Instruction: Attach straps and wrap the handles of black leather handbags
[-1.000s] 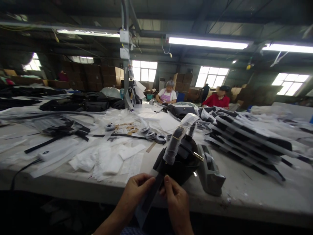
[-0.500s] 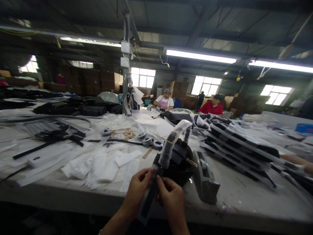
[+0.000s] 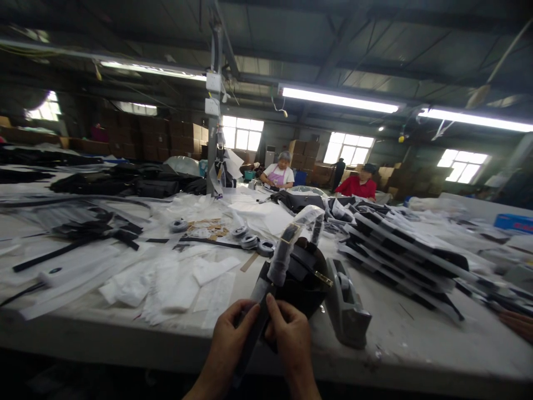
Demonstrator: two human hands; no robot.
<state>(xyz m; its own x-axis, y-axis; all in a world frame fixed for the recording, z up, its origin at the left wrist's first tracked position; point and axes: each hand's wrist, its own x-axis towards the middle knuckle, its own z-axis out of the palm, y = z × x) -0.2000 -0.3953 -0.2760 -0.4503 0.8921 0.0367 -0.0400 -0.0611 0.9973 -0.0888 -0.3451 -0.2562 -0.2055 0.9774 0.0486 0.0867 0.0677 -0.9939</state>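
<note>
A black handbag (image 3: 306,275) with gold-coloured hardware stands at the table's front edge. Its raised handle (image 3: 283,253) is wrapped in clear or whitish film. From the bag a dark strap (image 3: 250,347), with a pale translucent wrapping sheet (image 3: 260,290) along it, runs down toward me. My left hand (image 3: 233,336) is closed on the strap from the left, thumb on top. On the other side my right hand (image 3: 291,336) pinches the strap's edge between thumb and fingers, close to the bag. Just right of the bag stands a grey tape dispenser (image 3: 350,308).
White wrapping sheets (image 3: 166,283) and black straps (image 3: 94,230) lie to the left. Tape rolls (image 3: 250,240) sit behind the bag. A stack of black pieces with white sheets (image 3: 403,255) is at right, near another person's hand (image 3: 518,325). Two people work across the table.
My left hand has shifted slightly down the strap, and the pale sheet now lies closer around it. The other person's hand at right has moved lower. The view has turned slightly right.
</note>
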